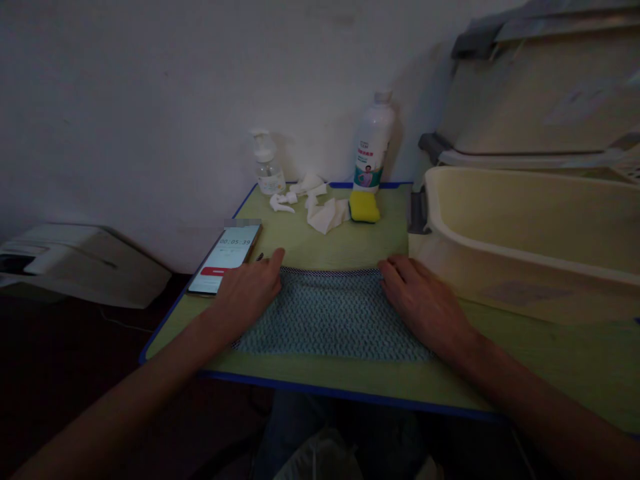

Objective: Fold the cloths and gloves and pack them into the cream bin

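Observation:
A grey-green textured cloth [335, 317] with a dark checked edging lies spread on the table in front of me. My left hand [255, 283] is closed at its far left corner, the thumb sticking up and the other fingertips partly hidden behind the hand. At the far right corner, my right hand [415, 293] has its fingers bent and pressed together on the cloth's edge. Between the hands the far edge runs nearly straight, with a slight fold just below it. The near edge lies flat on the tabletop.
Left of the cloth lies a phone [225, 260] showing a timer. Behind stand a clear pump bottle [270, 170] and a white bottle [373, 147], with a spray nozzle [283, 201], crumpled tissues [327, 213] and a yellow sponge [365, 207]. A cream storage bin [530, 240] stands right.

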Demonstrator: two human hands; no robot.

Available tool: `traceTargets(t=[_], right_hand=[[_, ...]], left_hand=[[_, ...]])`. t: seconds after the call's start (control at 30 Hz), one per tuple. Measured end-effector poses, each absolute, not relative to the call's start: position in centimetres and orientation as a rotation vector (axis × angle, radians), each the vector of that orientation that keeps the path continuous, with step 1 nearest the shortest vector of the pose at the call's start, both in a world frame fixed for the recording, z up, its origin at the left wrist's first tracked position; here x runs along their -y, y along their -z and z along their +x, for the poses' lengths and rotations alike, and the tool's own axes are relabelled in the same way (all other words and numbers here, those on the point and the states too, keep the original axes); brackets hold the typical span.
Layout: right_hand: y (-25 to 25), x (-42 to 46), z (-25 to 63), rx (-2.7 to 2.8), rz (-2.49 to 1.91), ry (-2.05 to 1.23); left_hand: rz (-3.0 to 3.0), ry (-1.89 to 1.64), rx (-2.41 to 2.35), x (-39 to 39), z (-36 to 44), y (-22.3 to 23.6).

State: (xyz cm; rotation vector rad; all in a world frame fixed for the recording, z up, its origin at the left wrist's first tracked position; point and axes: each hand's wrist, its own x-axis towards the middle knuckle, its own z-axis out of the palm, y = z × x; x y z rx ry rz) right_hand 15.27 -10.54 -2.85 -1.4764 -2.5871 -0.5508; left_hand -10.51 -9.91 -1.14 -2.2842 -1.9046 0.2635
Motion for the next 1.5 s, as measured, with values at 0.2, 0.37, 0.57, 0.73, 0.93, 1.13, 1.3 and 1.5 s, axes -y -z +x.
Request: traceTargets(t=[0.2, 0.37, 0.57, 0.73, 0.93, 1.13, 1.3, 1.5], right_hand=[[2.2, 12.2, 14.2, 2.604, -0.974, 0.389], [4.4, 12.2, 12.2, 2.672, -1.001, 0.111], [5.4, 12.0, 12.5, 2.718, -1.181, 0.005], [5.3, 12.1, 13.6, 2.715, -1.275, 0.111], [6.0, 12.2, 15.4, 2.659, -1.223, 0.281], [5.9, 12.1, 15.5, 2.679, -1.211, 0.274], [5.9, 12.3, 15.9, 2.674, -1.203, 0.21], [6.4, 12.4, 16.6, 2.657, -1.183, 0.142]], left_hand=[[-2.422, -0.03, 1.362, 12.0, -8.5, 0.6], [-2.806, 0.112, 1.154, 12.8, -7.3, 3.9], [-2.82, 0.117, 1.345, 12.8, -8.7, 5.6], [-2.674, 0.15, 1.521, 13.0, -10.6, 5.9], [-2.61, 0.169, 1.562, 13.4, -11.9, 6.4], [-2.592, 0.158, 1.571, 13.4, -12.1, 6.5], [-2.616, 0.17, 1.515, 13.5, -12.7, 6.6], [-2.65, 0.16, 1.459, 13.5, -13.4, 6.6]])
